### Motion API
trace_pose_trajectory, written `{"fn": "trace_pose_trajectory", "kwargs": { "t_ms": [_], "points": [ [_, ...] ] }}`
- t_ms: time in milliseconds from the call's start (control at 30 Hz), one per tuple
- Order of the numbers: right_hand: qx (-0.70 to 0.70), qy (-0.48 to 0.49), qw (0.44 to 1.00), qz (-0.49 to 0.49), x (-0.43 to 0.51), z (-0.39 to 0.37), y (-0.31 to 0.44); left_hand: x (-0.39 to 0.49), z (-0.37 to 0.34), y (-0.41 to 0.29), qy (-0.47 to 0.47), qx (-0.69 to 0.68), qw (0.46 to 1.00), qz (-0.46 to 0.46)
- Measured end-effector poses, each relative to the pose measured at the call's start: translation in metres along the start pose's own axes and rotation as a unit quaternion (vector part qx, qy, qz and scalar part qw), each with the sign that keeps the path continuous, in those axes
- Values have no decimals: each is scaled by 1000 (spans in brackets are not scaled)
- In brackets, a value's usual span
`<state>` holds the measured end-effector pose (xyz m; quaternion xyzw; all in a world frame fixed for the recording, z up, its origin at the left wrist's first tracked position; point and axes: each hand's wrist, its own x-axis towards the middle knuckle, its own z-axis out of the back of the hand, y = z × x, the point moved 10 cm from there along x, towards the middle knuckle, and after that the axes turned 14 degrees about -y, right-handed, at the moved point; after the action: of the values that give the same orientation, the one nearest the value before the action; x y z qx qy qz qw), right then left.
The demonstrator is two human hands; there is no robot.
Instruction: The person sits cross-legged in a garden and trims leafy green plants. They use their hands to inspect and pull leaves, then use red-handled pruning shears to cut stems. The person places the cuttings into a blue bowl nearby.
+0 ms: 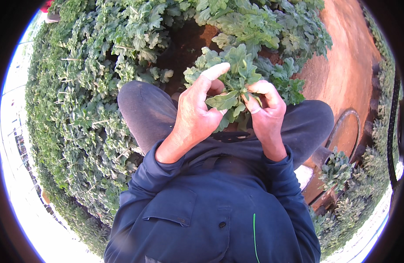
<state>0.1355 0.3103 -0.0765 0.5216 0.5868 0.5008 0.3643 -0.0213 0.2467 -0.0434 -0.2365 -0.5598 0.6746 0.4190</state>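
Note:
In front of me stands a leafy green plant with lobed leaves, perhaps a chrysanthemum. Its upper shoot is pinched between the thumb and index finger of my right hand. From the other side, my left hand curves about the same plant, its index finger raised beside the leaves. A broad leaf lies across the gap between its thumb and fingers. Leaves hide whether those fingers grip a stem. White wrapping covers the left index fingertip, and pale covers also show on right-hand fingertips.
Dense rows of similar plants fill the left side, with thin sticks among them. Reddish bare soil forms a path at right, where a curved hoop and a potted plant stand. My bent knees flank the held plant.

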Motion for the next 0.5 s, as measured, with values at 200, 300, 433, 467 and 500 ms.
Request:
{"fn": "trace_pose_trajectory", "kwargs": {
  "t_ms": [200,300,433,467,500],
  "points": [
    [-18,-46,999,-7,5,6,2,15,27,-7,-65,-73,995,-30],
    [-20,-38,999,-9,5,0,4,6,9,-18,51,16,996,-69],
    [-11,-17,999,-34,5,-6,2,6,2,-15,34,19,998,-49],
    [-13,-10,999,-32,4,-7,2,6,-2,-14,46,28,997,-52],
    [-10,-5,999,-31,4,-8,3,6,-4,-13,57,37,996,-53]
  ]
}}
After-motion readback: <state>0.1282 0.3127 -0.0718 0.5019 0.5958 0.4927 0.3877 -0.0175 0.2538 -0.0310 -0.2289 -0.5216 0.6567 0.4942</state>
